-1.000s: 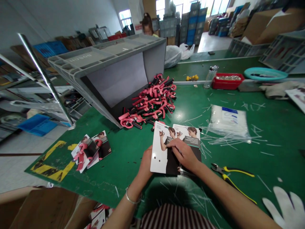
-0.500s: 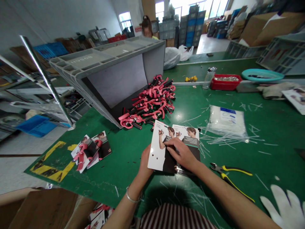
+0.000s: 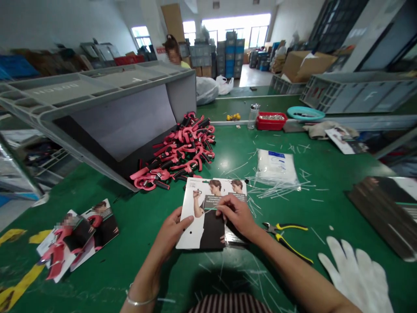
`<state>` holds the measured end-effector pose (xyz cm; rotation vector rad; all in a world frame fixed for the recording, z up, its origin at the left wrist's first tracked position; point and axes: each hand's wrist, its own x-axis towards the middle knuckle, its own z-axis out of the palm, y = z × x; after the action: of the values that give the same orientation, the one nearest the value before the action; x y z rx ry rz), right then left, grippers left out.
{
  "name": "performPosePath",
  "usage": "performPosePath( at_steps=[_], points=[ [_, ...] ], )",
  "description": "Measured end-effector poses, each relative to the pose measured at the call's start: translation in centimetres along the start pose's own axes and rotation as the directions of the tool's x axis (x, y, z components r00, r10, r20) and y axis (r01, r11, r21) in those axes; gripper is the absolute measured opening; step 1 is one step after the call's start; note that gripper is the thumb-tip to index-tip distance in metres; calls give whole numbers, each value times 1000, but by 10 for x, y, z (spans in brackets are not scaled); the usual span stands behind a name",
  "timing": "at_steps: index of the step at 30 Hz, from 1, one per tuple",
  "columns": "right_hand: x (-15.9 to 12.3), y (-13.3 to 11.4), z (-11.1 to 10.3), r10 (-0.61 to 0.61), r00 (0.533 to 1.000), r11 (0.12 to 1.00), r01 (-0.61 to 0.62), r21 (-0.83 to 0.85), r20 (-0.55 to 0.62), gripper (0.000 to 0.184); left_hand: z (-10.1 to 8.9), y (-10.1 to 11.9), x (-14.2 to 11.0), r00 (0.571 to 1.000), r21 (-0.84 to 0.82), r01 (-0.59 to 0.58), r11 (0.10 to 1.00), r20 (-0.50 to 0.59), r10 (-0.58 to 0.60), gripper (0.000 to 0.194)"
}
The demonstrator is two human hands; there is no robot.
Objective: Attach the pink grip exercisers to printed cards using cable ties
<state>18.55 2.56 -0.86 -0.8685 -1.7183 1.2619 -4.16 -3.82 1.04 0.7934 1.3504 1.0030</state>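
The left hand (image 3: 169,234) grasps the left edge of a printed card (image 3: 208,226), thumb pressed on its face. The right hand (image 3: 239,217) bends its thumb and forefinger together at the card's right edge, by a thin pale strip (image 3: 210,209); whether they pinch that strip, I cannot tell. The card lies between the hands, its long axis running away from the body with the top leaning slightly right; the strip's visible end points left from the right fingertips, so the right hand is nearer to it. A second card (image 3: 237,187) lies just right, partly behind. Beyond the cards, red-and-black hand grips (image 3: 182,150) spill from a tipped crate (image 3: 122,93). The left fingers behind the card, the second card's middle and the strip's other end are hidden
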Motion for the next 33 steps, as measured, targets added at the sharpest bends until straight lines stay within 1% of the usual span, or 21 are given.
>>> performPosePath(
  at_steps=[1,3,5,6,8,10,12,13,14,16,18,20,22,23,25,26,27,28,30,31,33],
  points=[
    [-7,4,-12,4,999,998,-6,-58,-38,12,2,-2,2,1000,-29,0,1000,4,0,63],
    [-21,17,-45,6,991,971,-38,-235,-135,15,7,-5,10,1000,-46,-1,999,6,1,65],
    [-34,36,-85,3,967,900,-114,-421,-255,18,13,-6,23,1000,-9,-4,1000,12,5,65],
    [-39,46,-106,-13,958,840,-145,-523,-286,17,16,-6,31,1000,32,-11,999,19,11,64],
    [-45,61,-141,3,974,696,-166,-699,-228,17,23,-7,48,999,139,-36,990,33,32,59],
    [-44,69,-162,64,985,524,-172,-834,-163,17,28,-9,60,998,219,-58,974,41,51,55],
    [-39,71,-171,112,985,393,-164,-905,-130,17,31,-12,63,999,201,-50,978,27,46,53],
    [-35,71,-172,123,986,360,-153,-920,-116,16,31,-15,60,999,156,-42,987,12,40,53],
    [-31,71,-172,127,987,352,-138,-926,-98,15,30,-18,55,1000,103,-29,994,-4,30,53],
    [-23,71,-172,126,990,380,-109,-919,-65,15,26,-25,40,1000,10,4,1000,-19,-4,53],
    [-17,72,-176,119,991,412,-101,-906,-57,14,22,-31,24,999,-33,36,999,-10,-36,52],
    [-10,70,-183,98,991,445,-121,-887,-86,15,20,-35,13,999,-35,42,998,-30,-43,51],
    [-1,61,-190,69,988,479,-154,-864,-138,19,20,-35,9,997,-14,13,1000,-71,-14,49],
    [3,55,-193,62,983,536,-179,-825,-173,19,21,-33,9,997,-1,0,1000,-83,0,49],
    [11,36,-194,89,969,731,-219,-646,-229,20,23,-30,13,998,12,-2,1000,-68,3,49],
    [14,26,-192,122,965,828,-229,-513,-234,21,24,-28,15,999,4,7,1000,-47,-7,48],
    [16,15,-189,160,962,897,-236,-373,-223,24,25,-27,18,999,-12,15,1000,-32,-15,48],
    [17,6,-184,196,960,936,-244,-253,-198,26,24,-24,20,999,-36,14,999,-35,-15,48],
    [18,-10,-173,245,957,957,-264,-118,-155,30,20,-17,24,994,-89,-32,996,-106,23,48],
    [18,-15,-167,266,953,959,-277,-65,-149,32,17,-11,26,985,-102,-77,992,-160,60,48],
    [19,-20,-156,305,941,952,-301,51,-148,33,7,3,29,956,-69,-183,981,-246,161,48]
  ],
)
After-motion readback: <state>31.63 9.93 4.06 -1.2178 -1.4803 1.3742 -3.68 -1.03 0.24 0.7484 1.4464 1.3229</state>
